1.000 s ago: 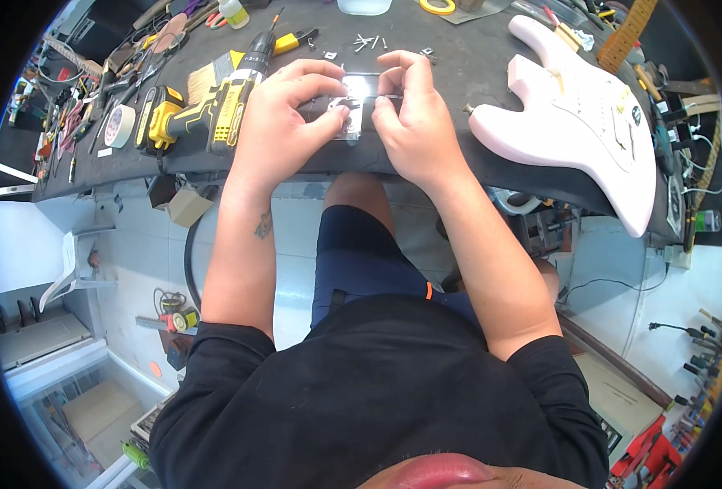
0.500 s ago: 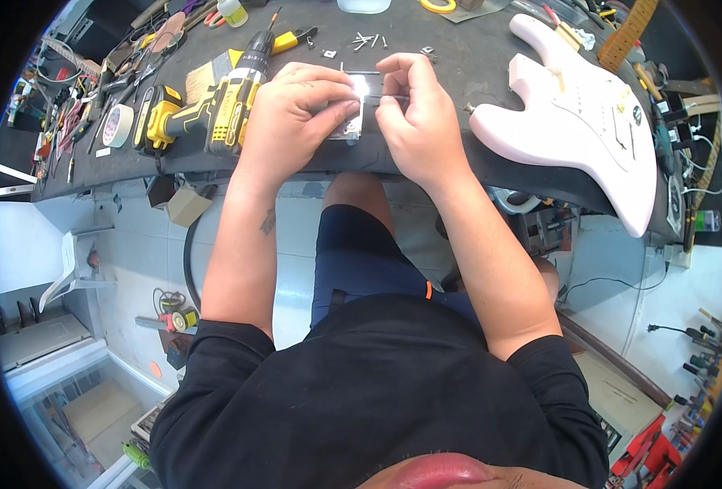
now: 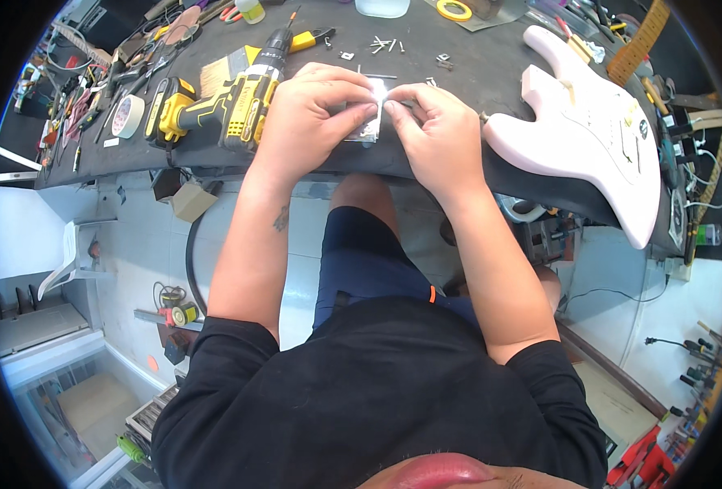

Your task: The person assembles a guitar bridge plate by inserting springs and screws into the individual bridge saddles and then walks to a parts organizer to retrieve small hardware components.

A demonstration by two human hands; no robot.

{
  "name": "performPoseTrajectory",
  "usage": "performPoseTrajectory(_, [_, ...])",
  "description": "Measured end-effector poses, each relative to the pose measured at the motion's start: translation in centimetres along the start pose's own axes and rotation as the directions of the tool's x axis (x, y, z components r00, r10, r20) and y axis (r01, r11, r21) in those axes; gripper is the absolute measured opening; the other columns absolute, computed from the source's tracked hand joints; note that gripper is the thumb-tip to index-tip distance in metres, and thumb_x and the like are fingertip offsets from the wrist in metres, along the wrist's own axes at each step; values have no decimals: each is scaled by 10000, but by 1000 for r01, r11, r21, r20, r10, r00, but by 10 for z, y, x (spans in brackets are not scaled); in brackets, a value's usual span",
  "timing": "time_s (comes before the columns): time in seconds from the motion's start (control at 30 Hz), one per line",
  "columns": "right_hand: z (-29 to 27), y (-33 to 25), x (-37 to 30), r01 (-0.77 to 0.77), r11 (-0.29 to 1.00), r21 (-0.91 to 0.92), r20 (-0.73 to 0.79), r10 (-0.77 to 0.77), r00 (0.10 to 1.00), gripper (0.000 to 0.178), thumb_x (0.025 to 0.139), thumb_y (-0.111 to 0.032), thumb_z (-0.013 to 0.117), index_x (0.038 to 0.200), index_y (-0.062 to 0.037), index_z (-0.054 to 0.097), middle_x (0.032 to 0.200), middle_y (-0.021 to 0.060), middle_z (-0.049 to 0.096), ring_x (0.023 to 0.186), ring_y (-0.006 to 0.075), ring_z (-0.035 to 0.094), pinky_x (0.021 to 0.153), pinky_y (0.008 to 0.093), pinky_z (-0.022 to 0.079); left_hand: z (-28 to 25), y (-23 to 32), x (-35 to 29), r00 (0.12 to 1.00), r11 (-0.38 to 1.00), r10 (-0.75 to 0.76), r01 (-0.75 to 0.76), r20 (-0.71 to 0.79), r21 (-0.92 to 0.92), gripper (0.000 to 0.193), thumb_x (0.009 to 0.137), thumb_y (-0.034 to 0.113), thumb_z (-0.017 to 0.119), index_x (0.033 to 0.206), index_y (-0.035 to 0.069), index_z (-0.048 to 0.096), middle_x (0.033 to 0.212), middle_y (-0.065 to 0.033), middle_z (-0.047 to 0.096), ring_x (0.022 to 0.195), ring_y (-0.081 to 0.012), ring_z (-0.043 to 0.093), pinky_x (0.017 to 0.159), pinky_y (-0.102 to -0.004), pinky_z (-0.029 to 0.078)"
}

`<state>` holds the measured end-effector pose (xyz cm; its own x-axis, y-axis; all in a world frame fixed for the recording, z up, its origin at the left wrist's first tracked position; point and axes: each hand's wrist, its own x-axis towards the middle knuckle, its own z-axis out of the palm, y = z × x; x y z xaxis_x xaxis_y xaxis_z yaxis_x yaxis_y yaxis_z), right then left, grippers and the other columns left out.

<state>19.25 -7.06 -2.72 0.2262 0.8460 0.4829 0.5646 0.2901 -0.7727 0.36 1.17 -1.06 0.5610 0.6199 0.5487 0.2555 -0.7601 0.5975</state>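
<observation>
Over the front part of the dark bench, a shiny metal plate (image 3: 370,130) with small fittings, possibly a guitar bridge, lies between my hands. My left hand (image 3: 316,118) is closed on its left side, thumb and fingers together. From the right, my right hand (image 3: 441,130) meets its bright edge with thumb and forefinger pinched. What that pinch holds is hidden by glare and the fingertips. Behind my hands lie several loose screws (image 3: 388,45), a small square metal piece (image 3: 346,56) and other small metal bits (image 3: 443,60).
A yellow and black cordless drill (image 3: 247,106) lies left of my hands, near a paintbrush (image 3: 217,75) and a tape roll (image 3: 126,116). To the right, a pale pink guitar body (image 3: 556,147) overhangs the front edge of the bench (image 3: 206,160). Hand tools (image 3: 92,114) crowd the far left.
My right hand has come left and slightly down, its fingertips now at the plate's edge. My left hand stays at the plate. The whole view has shifted slightly.
</observation>
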Motion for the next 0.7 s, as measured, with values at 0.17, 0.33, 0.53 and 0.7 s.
performPoseTrajectory(0.17, [1, 6, 0, -33, 995, 96, -16, 35, 999, 155, 925, -95, 777, 1049, -5, 797, 969, 174, 789, 837, 300, 755, 762, 386, 592, 4, 2, 2, 1000, 999, -12, 11, -18, -34, 170, 828, 52, 860, 997, 43, 845, 1078, -93, 819, 1063, -260, 716, 935, -377, 577])
performPoseTrajectory(0.33, [3, 8, 0, -50, 987, 151, 14, 48, 999, 179, 932, -90, 773, 1080, -2, 819, 965, 170, 801, 831, 271, 766, 759, 374, 597, 4, -3, -2, 999, 999, -12, 11, -32, -43, 175, 826, 46, 859, 1001, 50, 849, 1082, -91, 820, 1080, -255, 712, 933, -374, 577])
performPoseTrajectory(0.53, [1, 7, 0, -25, 990, 141, 20, 22, 1000, 171, 943, -86, 759, 1080, -18, 836, 925, 151, 803, 826, 258, 765, 756, 358, 594, 8, 1, -3, 992, 985, -98, 86, -77, -150, 119, 860, 32, 853, 976, 18, 829, 1082, -81, 819, 1081, -219, 704, 964, -359, 550])
performPoseTrajectory(0.7, [0, 7, 0, -26, 988, 154, 36, 21, 999, 178, 945, -91, 755, 1090, -31, 839, 924, 145, 804, 827, 250, 763, 758, 354, 592, 7, -7, -5, 998, 995, -34, 29, -51, -100, 137, 864, 20, 851, 999, 21, 833, 1091, -84, 818, 1087, -214, 703, 960, -354, 554])
